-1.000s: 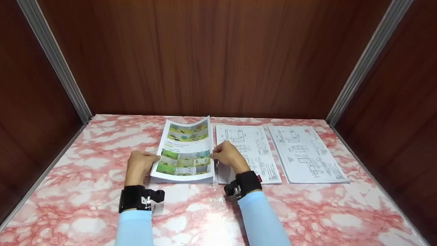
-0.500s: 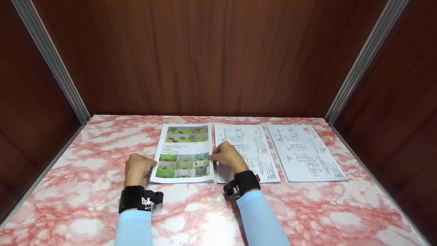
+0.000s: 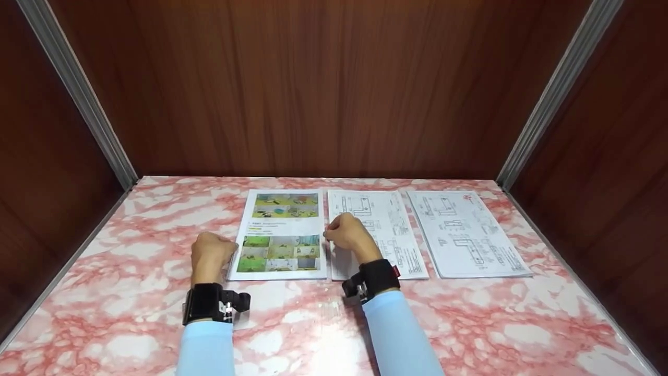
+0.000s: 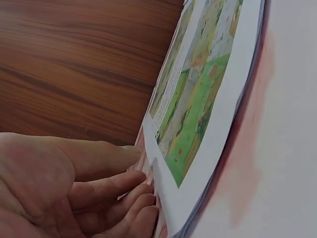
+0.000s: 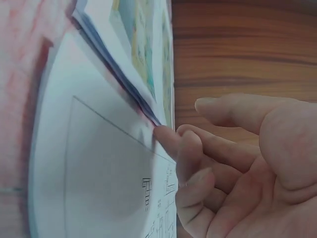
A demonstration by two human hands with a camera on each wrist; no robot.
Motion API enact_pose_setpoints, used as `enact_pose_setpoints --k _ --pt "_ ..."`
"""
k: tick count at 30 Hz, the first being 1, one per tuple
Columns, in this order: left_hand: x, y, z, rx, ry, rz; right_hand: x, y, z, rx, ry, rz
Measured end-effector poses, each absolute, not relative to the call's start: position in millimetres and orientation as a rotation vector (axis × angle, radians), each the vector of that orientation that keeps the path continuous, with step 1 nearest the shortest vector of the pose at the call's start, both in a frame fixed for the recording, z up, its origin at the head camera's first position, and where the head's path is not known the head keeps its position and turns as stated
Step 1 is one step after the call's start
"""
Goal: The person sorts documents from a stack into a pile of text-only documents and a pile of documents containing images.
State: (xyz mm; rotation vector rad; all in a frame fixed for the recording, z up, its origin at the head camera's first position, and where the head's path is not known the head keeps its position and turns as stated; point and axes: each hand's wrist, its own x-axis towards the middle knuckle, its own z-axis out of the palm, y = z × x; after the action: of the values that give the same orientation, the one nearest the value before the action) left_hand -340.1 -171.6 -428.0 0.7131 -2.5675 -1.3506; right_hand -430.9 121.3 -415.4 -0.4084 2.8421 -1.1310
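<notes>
A stack of paper sheets point(image 3: 284, 227) with colour pictures printed on its top sheet lies flat on the marbled table. At its left edge is my left hand point(image 3: 211, 253); in the left wrist view the thumb stands apart from the loosely bent fingers point(image 4: 141, 210), whose tips are at the paper's edge. My right hand point(image 3: 349, 235) is at the stack's right edge, above the middle stack of drawing sheets point(image 3: 404, 235). The right wrist view shows its thumb raised off the fingers, with one fingertip point(image 5: 166, 136) at the picture stack's side. Neither hand pinches paper.
Another stack of line drawings point(image 3: 464, 245), with a red mark in its far corner, lies to the right. Dark wooden panels point(image 3: 313, 94) enclose the table point(image 3: 130, 308) at the back and sides, joined by grey metal corner posts point(image 3: 83, 99).
The top picture sheet, held bowed up between both hands a second ago, has come down flat onto its stack. Both hands have let go of its edges and stay beside it.
</notes>
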Motion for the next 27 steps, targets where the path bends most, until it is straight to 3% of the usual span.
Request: enact_pose_setpoints --k 27 --pt "-340.3 -172.5 -429.5 0.673 -2.515 -1.398 -430.4 113.5 -422.0 -0.342 2.656 -1.359"
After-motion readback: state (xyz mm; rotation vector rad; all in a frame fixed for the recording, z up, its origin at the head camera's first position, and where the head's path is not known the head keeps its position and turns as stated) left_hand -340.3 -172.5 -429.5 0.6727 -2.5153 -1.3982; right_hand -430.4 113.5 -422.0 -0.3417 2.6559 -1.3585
